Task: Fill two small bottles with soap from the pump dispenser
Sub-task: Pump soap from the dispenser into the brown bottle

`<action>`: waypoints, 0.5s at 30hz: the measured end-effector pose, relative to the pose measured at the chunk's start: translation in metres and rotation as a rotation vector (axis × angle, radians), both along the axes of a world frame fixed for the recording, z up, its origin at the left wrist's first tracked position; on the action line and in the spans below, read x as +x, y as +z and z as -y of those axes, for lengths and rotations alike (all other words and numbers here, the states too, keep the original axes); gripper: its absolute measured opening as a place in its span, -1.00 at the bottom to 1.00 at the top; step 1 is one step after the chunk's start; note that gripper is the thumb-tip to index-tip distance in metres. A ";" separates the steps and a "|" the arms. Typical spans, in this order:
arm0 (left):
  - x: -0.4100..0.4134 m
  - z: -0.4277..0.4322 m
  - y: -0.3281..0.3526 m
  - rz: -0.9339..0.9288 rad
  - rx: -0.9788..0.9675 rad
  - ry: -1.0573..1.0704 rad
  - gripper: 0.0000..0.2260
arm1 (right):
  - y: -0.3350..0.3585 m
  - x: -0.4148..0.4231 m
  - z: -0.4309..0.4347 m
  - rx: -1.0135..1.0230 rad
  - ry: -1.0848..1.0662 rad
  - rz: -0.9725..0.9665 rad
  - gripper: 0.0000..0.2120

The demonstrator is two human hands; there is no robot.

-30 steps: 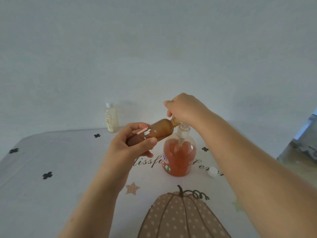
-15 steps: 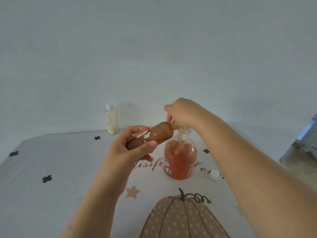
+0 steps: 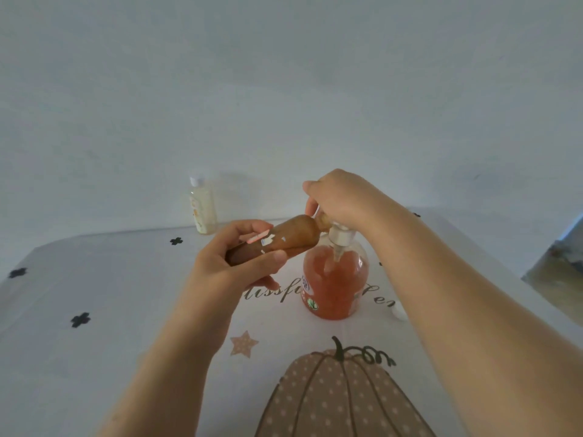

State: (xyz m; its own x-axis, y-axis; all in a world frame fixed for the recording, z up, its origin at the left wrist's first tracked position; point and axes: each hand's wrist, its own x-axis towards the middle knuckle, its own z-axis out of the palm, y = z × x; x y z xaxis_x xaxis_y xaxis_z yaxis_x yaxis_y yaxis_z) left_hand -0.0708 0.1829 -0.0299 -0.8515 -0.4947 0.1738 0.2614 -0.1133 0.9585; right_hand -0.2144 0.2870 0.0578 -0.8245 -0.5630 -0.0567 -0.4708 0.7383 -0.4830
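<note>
My left hand grips a small brown bottle, tilted almost flat with its open neck against the pump nozzle. The pump dispenser stands at the table's middle, holding orange-red soap. My right hand sits over the pump head with fingers curled down round it; the pump head itself is mostly hidden beneath the hand. A second small bottle, pale yellow with a white cap, stands upright at the far left by the wall.
A small white cap lies on the tablecloth right of the dispenser, partly behind my right forearm. The white cloth carries black crosses, lettering and a pumpkin print. A wall rises just behind the table.
The pump head and my right hand have risen slightly. The brown bottle stays at the nozzle in my left hand.
</note>
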 end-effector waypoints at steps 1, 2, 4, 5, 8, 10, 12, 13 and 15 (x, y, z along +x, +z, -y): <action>0.000 -0.001 0.001 0.000 0.002 -0.001 -0.69 | -0.002 -0.001 0.001 -0.009 -0.006 -0.011 -0.62; 0.000 -0.001 0.001 -0.003 0.004 -0.002 -0.68 | -0.002 -0.001 0.002 -0.014 -0.014 -0.013 -0.62; 0.001 -0.002 0.002 -0.013 0.009 -0.005 -0.68 | 0.000 -0.004 0.003 0.002 -0.034 -0.024 -0.65; 0.002 -0.002 0.003 -0.018 0.007 -0.001 -0.68 | 0.002 -0.004 0.003 0.000 -0.053 -0.024 -0.65; 0.003 -0.004 0.004 -0.037 0.001 0.015 -0.68 | 0.008 -0.002 0.004 -0.032 -0.084 0.000 -0.63; 0.003 -0.005 0.005 -0.042 0.005 0.015 -0.67 | 0.012 -0.002 0.006 -0.012 -0.064 -0.028 -0.64; 0.004 -0.006 0.006 -0.042 0.009 0.014 -0.66 | 0.017 -0.002 0.005 0.006 -0.036 -0.037 -0.66; 0.004 -0.006 0.007 -0.042 0.012 0.012 -0.65 | 0.021 -0.001 0.003 0.000 -0.023 -0.021 -0.65; 0.004 -0.007 0.008 -0.037 0.014 0.007 -0.62 | 0.028 0.001 0.000 -0.023 0.005 0.031 -0.63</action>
State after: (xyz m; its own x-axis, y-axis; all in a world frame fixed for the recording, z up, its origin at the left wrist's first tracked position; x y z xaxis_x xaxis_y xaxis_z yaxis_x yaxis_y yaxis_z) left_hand -0.0665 0.1897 -0.0223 -0.8413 -0.5028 0.1984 0.2977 -0.1247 0.9465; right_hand -0.2136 0.2874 0.0858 -0.8200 -0.5682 -0.0687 -0.4589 0.7245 -0.5144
